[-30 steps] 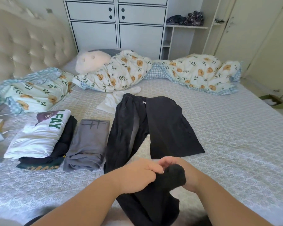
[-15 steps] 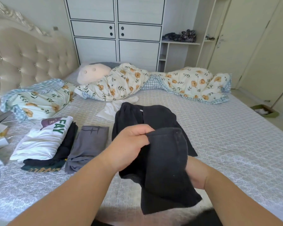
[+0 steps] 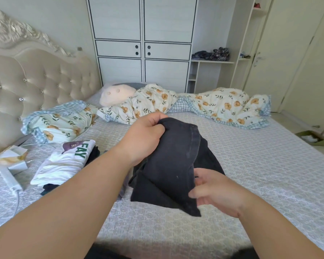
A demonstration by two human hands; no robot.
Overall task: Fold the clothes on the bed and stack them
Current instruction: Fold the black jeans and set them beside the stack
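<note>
Black trousers (image 3: 172,165) lie doubled over in the middle of the bed (image 3: 260,165). My left hand (image 3: 144,137) grips their hem end, lifted and carried over the far part of the garment. My right hand (image 3: 215,189) sits at the near fold, fingers on the cloth, thumb under its edge. To the left lies a folded stack with a white printed T-shirt (image 3: 64,161) on top of dark clothes. My left forearm hides the grey folded garment beside the stack.
A floral duvet (image 3: 223,105) is bunched along the far side, with a cream cushion (image 3: 116,94) and a floral pillow (image 3: 58,120) by the tufted headboard. A charger and cables (image 3: 9,172) lie at the left edge. White wardrobes stand behind.
My left hand has carried the trouser legs up from the near edge and away over the waist part, folding them in half. My right hand let go of the hem and moved to the near fold.
</note>
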